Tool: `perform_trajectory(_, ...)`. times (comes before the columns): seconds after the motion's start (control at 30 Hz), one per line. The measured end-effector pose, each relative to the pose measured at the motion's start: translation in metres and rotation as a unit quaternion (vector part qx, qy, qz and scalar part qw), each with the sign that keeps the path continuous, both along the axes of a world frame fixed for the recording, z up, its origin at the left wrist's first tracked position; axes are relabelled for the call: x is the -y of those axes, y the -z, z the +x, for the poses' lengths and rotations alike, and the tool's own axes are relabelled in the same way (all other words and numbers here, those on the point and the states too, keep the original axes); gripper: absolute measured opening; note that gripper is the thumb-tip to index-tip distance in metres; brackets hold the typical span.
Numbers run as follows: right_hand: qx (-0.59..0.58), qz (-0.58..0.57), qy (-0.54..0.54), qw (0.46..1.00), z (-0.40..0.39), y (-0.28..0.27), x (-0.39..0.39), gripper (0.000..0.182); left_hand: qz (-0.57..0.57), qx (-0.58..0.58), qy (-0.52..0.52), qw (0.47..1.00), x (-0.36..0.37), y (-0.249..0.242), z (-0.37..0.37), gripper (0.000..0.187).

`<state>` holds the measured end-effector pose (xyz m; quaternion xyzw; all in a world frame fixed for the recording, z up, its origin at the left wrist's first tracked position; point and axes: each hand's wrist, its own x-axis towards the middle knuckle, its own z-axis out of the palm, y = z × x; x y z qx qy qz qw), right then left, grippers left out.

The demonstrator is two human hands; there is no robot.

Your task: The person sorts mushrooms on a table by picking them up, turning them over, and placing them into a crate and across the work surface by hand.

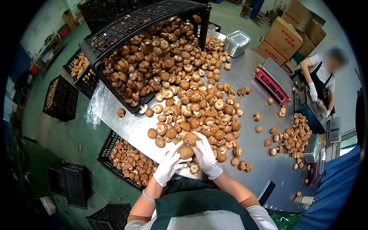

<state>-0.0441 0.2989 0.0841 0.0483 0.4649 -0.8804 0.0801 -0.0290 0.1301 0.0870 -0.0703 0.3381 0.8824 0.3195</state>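
Observation:
My left hand [168,165], in a white glove, is closed round a large brown mushroom [185,152], with the cap facing up. Gloved in white as well, my right hand [206,156] grips another mushroom [190,138] between thumb and fingers, just above the first one. A pale-stemmed mushroom [194,168] lies below, between my wrists. Beyond both hands a large heap of loose mushrooms [209,111] spreads over the metal table [128,132]. It spills from a tipped black crate [143,17] full of mushrooms.
A red scale [271,87] and a clear plastic tray stack [237,43] stand on the table. A smaller mushroom pile [298,134] lies to the right, near a co-worker [321,76] in white gloves. A black crate of mushrooms [132,163] sits below the table's left edge. Cardboard boxes [283,36] are stacked behind.

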Motion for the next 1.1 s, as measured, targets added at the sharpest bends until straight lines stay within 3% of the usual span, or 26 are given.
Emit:
perform_trajectory(0.1,0.017,-0.176,0.001,0.984,-0.003,0.012,-0.028,0.038,0.076,0.038,0.000,0.996,0.001,0.003,0.000,0.061)
perform_trajectory(0.17,0.026,-0.120,0.051,0.991,-0.001,0.009,-0.048,0.035,0.058,0.021,-0.007,0.998,0.004,0.006,0.001,0.061)
perform_trajectory(0.23,0.037,-0.168,0.049,0.984,0.004,0.022,-0.067,0.034,0.043,0.004,-0.012,0.999,0.006,0.011,0.003,0.061)
perform_trajectory(0.3,0.032,-0.209,0.030,0.977,0.006,0.021,-0.076,0.031,-0.050,-0.015,-0.006,0.999,0.007,0.015,0.005,0.062)
perform_trajectory(0.33,0.010,-0.002,-0.027,1.000,0.008,0.016,-0.073,0.030,-0.069,-0.020,-0.010,0.997,0.004,0.012,0.006,0.059)
perform_trajectory(0.37,-0.011,0.204,-0.083,0.975,0.012,0.010,-0.069,0.033,-0.068,-0.021,-0.008,0.997,0.003,0.015,0.007,0.059)
perform_trajectory(0.4,-0.063,0.352,-0.145,0.923,0.016,-0.010,-0.058,0.050,-0.117,-0.058,0.019,0.991,0.003,0.023,0.009,0.057)
perform_trajectory(0.43,-0.271,0.495,-0.138,0.814,0.015,-0.003,-0.047,0.061,-0.165,-0.096,0.046,0.981,0.003,0.030,0.012,0.054)
perform_trajectory(0.53,-0.167,0.477,-0.229,0.832,0.025,0.002,-0.028,0.060,-0.195,-0.083,0.064,0.975,-0.002,0.036,0.016,0.049)
perform_trajectory(0.6,-0.106,0.355,-0.206,0.906,0.020,0.014,-0.032,0.060,-0.206,-0.079,0.071,0.973,0.003,0.030,0.012,0.048)
perform_trajectory(0.67,0.006,0.224,-0.127,0.966,0.009,0.028,-0.062,0.061,-0.241,-0.102,0.047,0.964,0.011,0.021,0.011,0.047)
perform_trajectory(0.7,0.093,0.187,-0.088,0.974,0.001,0.000,-0.081,0.056,-0.253,-0.111,0.026,0.961,0.016,0.021,0.010,0.043)
perform_trajectory(0.73,0.097,0.152,-0.008,0.984,-0.004,0.008,-0.108,0.055,-0.282,-0.135,0.009,0.950,0.024,0.030,0.009,0.042)
perform_trajectory(0.8,0.108,-0.047,0.106,0.987,-0.017,0.012,-0.175,0.039,-0.299,-0.127,-0.045,0.945,0.033,0.034,0.007,0.038)
perform_trajectory(0.83,0.129,-0.171,0.262,0.941,-0.025,0.004,-0.201,0.034,-0.343,-0.159,-0.063,0.924,0.039,0.046,0.005,0.038)
perform_trajectory(0.93,-0.074,-0.244,0.450,0.856,-0.019,0.053,-0.350,0.052,-0.418,-0.161,-0.113,0.887,0.047,0.041,-0.003,0.037)
perform_trajectory(0.97,-0.003,-0.374,0.519,0.769,-0.011,0.052,-0.385,0.060,-0.419,-0.161,-0.115,0.886,0.048,0.038,-0.006,0.037)
perform_trajectory(1.03,-0.007,-0.284,0.573,0.768,-0.006,0.032,-0.367,0.077,-0.562,-0.163,-0.068,0.808,0.047,0.031,-0.018,0.037)
perform_trajectory(1.07,-0.027,-0.230,0.512,0.827,-0.005,0.040,-0.353,0.064,-0.564,-0.183,-0.089,0.800,0.047,0.045,-0.023,0.039)
perform_trajectory(1.1,-0.080,-0.168,0.369,0.911,-0.006,0.055,-0.338,0.050,-0.564,-0.182,-0.086,0.801,0.042,0.046,-0.028,0.039)
